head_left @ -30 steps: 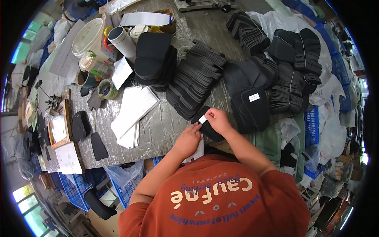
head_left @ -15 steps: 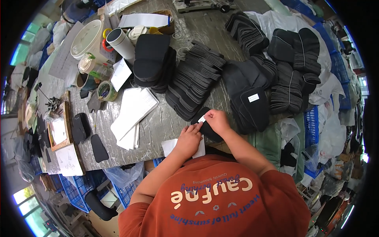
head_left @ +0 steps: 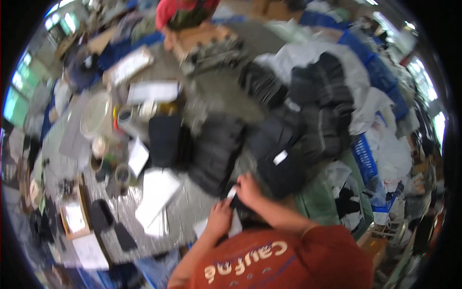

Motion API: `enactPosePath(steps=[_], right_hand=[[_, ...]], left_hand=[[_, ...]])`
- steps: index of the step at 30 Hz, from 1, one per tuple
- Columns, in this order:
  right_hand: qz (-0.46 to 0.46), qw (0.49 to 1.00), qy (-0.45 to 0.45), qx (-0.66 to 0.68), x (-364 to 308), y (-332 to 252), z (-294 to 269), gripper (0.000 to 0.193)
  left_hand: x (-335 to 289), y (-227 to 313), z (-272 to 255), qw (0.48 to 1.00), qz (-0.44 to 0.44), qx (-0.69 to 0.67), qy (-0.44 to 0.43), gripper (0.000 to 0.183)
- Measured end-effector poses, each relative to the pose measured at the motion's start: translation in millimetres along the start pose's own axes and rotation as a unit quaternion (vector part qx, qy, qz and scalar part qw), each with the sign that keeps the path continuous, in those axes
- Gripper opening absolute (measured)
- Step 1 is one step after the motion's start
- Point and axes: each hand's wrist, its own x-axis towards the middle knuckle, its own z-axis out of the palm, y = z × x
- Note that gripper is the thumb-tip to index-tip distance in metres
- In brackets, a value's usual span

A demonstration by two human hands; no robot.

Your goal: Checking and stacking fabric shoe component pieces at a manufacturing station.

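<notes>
Head view, motion-blurred: both hands work at the near edge of the table, close in front of the person's chest. The right hand is closed in a grip on a small black flat piece, apparently a shoe insole or similar cut part, with a small white label at its upper edge, just under the fingertips. The left hand lies just beside and below, its fingers curled toward the same black piece; blur prevents telling whether it grips the piece or only steadies it. A white sheet lies on the table directly under the left hand. The black piece is therefore held slightly above the table edge, between the two hands, near the large fanned stack of black pieces. Handling judgement: the piece appears thin, light and flexible, not fragile; it will bend if held by one end, so it is best taken at its edge with thumb and fingers while the other hand supports the opposite end. The label is small, light and probably adhesive; it should be taken by a corner. Further stacks of black parts occupy the far right of the table; a white tub stands at the left.
</notes>
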Motion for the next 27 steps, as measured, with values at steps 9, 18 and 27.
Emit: enactPosePath(steps=[9, 18, 27], right_hand=[[-0.068, 0.982, 0.033, 0.173, -1, 16, 19, 0.016], [-0.109, 0.960, 0.142, 0.215, 8, -1, -65, 0.018], [-0.188, 0.947, 0.240, -0.099, 15, 3, -130, 0.031]], left_hand=[[-7, -31, 24, 0.991, 0.030, -0.123, 0.034, 0.014], [16, -31, 19, 0.979, -0.002, -0.201, 0.028, 0.017], [28, -24, 4, 0.972, -0.106, -0.163, 0.131, 0.030]])
